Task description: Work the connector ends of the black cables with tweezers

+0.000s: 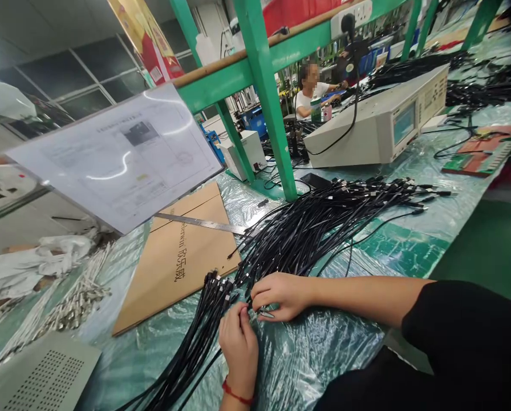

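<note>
My left hand [239, 337], with a red cord at the wrist, is closed, thumb against the fingers. A single black cable [204, 374] runs up to it from the lower left and looks gripped there. Touching or almost touching its fingertips, my right hand [283, 294] is curled shut; a small shiny sliver shows between its fingers, too little to name. Just beyond my right hand lies a large heap of black cables [307, 240] with plugs at the far right end. A second bundle of black cables [191, 337] passes left of my left hand.
A cardboard sheet [161, 285] with a steel ruler [202, 222] lies behind the bundle. A green post [266, 103], a hanging paper sheet [110, 148] and a beige instrument [353, 137] stand beyond. White cables [73, 294] are at left. A person [309, 94] sits across.
</note>
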`<state>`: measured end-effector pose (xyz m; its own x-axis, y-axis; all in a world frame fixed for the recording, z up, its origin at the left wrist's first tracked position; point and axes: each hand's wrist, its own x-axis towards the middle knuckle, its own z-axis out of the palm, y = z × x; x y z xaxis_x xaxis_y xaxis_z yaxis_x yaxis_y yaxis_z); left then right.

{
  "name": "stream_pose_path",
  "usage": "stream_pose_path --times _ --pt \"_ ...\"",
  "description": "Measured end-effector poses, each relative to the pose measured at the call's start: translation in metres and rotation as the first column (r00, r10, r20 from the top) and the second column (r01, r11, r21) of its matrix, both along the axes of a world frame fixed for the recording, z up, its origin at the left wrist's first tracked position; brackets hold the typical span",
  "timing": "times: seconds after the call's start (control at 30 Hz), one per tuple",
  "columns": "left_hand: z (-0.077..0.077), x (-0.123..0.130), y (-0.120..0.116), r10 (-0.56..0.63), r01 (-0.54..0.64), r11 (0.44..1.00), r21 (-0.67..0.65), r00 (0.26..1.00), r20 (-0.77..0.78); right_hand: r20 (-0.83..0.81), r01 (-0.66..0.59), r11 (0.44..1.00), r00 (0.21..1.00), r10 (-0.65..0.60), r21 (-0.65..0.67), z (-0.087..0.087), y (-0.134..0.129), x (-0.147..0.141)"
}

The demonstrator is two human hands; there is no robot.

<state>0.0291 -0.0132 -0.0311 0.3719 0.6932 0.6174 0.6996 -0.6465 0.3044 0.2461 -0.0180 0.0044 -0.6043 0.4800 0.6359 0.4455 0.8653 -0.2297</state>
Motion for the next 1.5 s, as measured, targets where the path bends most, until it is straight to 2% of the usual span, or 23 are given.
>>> stream_pose_path --times 0.17,0.3,0.53,0.67,0.9,1.2,1.4,1.5 --pt "-0.001 -0.001 0.002 -0.03 0.03 0.999 -0.045 0.999 0.011 0.117 -0.084 0.996 0.99 0.084 -0.006 -0.003 0.002 0.006" --pt "-0.002 -0.001 0.003 -0.05 0.051 0.995 -0.09 0.999 0.01 0.157 -0.104 0.993 0.981 0.11 -0.047 -0.006 0.004 0.008" --pt "0.003 0.0 0.001 -0.18 0.182 0.976 -0.122 0.983 0.032 0.075 -0.096 0.987 0.992 0.106 -0.126 -0.004 0.003 0.012" --pt "0.007 -0.001 -0.001 -0.214 0.219 0.971 -0.099 0.975 0.061 0.025 -0.109 0.982 0.993 0.114 -0.157 -0.003 0.0 0.012" --pt "0.011 -0.003 -0.004 -0.182 0.19 0.979 -0.075 0.977 0.107 -0.077 -0.044 0.986 0.997 0.032 -0.162 -0.002 -0.004 0.014" --pt "0.018 -0.001 -0.015 -0.174 0.206 0.961 -0.182 0.969 0.176 -0.182 -0.009 0.964 0.983 -0.041 -0.266 -0.013 -0.011 0.004" --pt "0.017 -0.003 -0.014 -0.158 0.211 0.94 -0.269 0.966 0.206 -0.208 0.037 0.916 0.969 -0.13 -0.399 -0.015 -0.013 -0.001" --pt "0.015 -0.002 -0.012 -0.125 0.185 0.934 -0.306 0.97 0.207 -0.219 0.085 0.915 0.958 -0.184 -0.395 -0.013 -0.012 0.0"
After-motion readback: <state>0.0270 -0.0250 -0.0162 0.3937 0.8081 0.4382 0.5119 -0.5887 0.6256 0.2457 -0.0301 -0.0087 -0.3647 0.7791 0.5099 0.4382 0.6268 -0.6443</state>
